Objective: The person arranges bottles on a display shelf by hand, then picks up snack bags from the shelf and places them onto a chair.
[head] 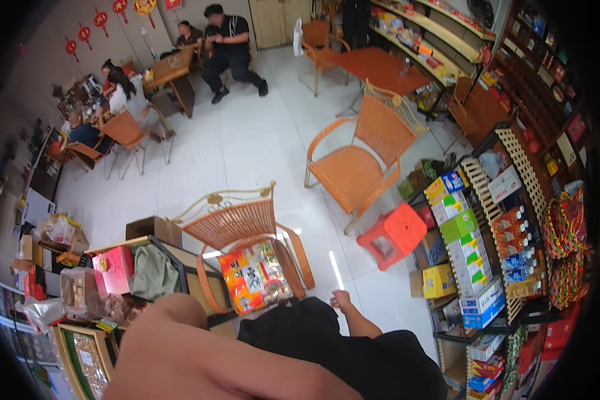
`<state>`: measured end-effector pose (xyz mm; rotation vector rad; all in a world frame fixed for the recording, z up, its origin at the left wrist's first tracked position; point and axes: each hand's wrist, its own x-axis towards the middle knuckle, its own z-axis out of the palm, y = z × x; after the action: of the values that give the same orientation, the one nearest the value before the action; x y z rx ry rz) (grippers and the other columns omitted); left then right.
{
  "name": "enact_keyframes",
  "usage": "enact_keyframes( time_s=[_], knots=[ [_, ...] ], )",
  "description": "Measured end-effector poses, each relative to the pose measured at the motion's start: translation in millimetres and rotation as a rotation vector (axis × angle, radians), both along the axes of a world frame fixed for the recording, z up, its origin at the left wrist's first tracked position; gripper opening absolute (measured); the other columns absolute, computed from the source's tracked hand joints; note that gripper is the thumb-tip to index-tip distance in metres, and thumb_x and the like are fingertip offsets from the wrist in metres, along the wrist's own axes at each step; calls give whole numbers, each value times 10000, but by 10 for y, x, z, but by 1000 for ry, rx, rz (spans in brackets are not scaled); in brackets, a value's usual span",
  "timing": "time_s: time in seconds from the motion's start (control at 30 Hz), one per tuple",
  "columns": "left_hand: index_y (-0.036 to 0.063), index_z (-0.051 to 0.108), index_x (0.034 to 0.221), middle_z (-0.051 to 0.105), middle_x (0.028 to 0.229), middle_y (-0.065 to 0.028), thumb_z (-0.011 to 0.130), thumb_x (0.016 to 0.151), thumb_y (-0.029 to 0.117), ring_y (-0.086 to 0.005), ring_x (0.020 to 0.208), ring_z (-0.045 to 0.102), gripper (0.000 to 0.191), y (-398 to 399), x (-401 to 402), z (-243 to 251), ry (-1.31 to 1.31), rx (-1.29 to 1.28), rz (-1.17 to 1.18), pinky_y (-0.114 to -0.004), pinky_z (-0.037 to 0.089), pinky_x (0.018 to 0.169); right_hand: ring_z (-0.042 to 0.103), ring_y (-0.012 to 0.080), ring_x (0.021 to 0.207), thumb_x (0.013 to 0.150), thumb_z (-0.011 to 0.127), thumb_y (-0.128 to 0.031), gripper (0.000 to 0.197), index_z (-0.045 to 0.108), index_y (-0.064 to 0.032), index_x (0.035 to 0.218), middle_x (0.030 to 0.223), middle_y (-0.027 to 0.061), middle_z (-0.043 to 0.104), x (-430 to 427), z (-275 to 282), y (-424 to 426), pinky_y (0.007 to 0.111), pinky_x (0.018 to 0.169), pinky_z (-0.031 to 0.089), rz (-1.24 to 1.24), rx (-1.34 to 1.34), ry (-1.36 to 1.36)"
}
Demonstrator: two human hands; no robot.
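Observation:
My right hand (340,300) hangs low beside my black clothing, its fingers partly curled; no object shows in it. It is over the white tiled floor, right of a rattan armchair (230,222). On that chair's seat lies a large orange and red plastic package (252,277) bearing writing. A big, close bare limb crosses the lower left of the picture. My left hand is out of view. A red plastic stool (397,232) stands to the right of the chair, near a second rattan armchair (350,172).
Slatted shelves with boxes (462,250) and drink bottles (512,235) line the right side. At left are a pink box (112,270), a green cloth (152,270) and cartons. Several people sit around wooden tables (172,67) at the back left. A red-brown table (380,70) stands at back right.

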<state>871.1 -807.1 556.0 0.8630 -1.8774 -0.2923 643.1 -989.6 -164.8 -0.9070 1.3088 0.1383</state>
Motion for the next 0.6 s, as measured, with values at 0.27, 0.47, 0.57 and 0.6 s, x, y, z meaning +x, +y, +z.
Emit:
enact_keyframes(
  time_s=[0.27, 0.47, 0.57, 0.6],
  knots=[
    [247, 715, 1023, 610, 966, -11, 729, 832, 174, -232, 910, 584, 205, 831, -623, 299, 91, -178, 247, -363, 508, 762, 660, 246, 774, 829, 632, -243, 241, 700, -32, 923, 884, 156, 697, -303, 174, 376, 386, 676, 523, 411, -276, 111],
    [275, 672, 1132, 601, 991, -56, 668, 879, 197, -263, 929, 577, 265, 1226, -850, -5, 227, -453, 284, -389, 519, 725, 690, 241, 898, 788, 667, -309, 286, 744, -75, 933, 960, 122, 725, -792, 344, 458, 358, 827, 535, 683, -525, 192],
    [279, 678, 1107, 588, 1011, -60, 648, 884, 186, -268, 926, 568, 244, 1507, -886, -153, 322, -478, 258, -395, 520, 720, 696, 248, 837, 795, 665, -323, 300, 740, -76, 946, 904, 125, 727, -1159, 688, 529, 361, 796, 543, 537, -597, 206],
    [276, 679, 1099, 583, 1003, -62, 643, 887, 183, -267, 923, 564, 235, 1619, -908, -262, 337, -536, 284, -395, 520, 716, 693, 256, 787, 806, 659, -320, 305, 731, -73, 969, 857, 129, 725, -1319, 750, 514, 361, 778, 546, 537, -609, 203]
  ],
)
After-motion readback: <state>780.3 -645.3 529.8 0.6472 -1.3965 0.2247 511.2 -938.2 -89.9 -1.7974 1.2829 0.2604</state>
